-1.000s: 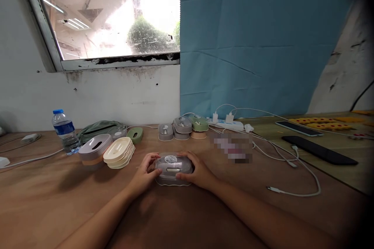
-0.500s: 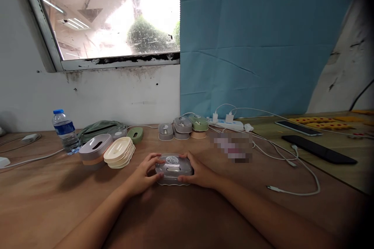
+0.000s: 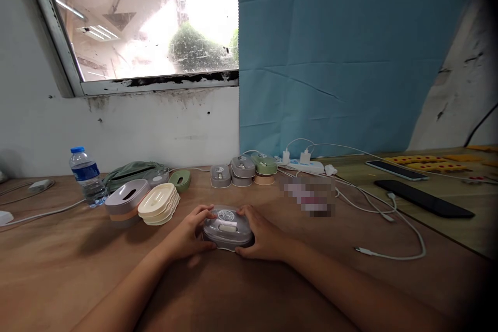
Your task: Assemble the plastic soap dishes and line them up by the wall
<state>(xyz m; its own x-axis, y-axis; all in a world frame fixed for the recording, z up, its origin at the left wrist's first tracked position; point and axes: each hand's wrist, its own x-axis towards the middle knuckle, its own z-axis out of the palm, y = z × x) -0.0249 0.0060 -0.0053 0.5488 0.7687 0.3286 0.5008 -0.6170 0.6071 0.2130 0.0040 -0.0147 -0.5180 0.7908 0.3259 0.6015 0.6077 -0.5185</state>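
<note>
A grey oval soap box (image 3: 227,229) with a clear lid and a round white label on top rests on the brown table in front of me. My left hand (image 3: 194,231) grips its left side, fingers at the top edge and thumb low at the front. Around the right end, my right hand (image 3: 262,233) is closed on the box, its thumb near the bottom edge. To the left are a stack of cream oval trays (image 3: 157,202) and a stack of oval shells (image 3: 127,197), lilac on top. Behind them lies a green slotted oval piece (image 3: 180,180).
Several lidded boxes (image 3: 243,168) stand by the wall. A water bottle (image 3: 86,176) and a green pouch (image 3: 134,174) are at the left. A power strip (image 3: 307,165), white cables (image 3: 404,258) and two dark phone-like slabs (image 3: 424,199) lie to the right. One patch is pixelated.
Both hands have closed further around the soap box, and it has shifted slightly left and toward me. The lid appears to sit lower on the base, with less of the wavy rim showing.
</note>
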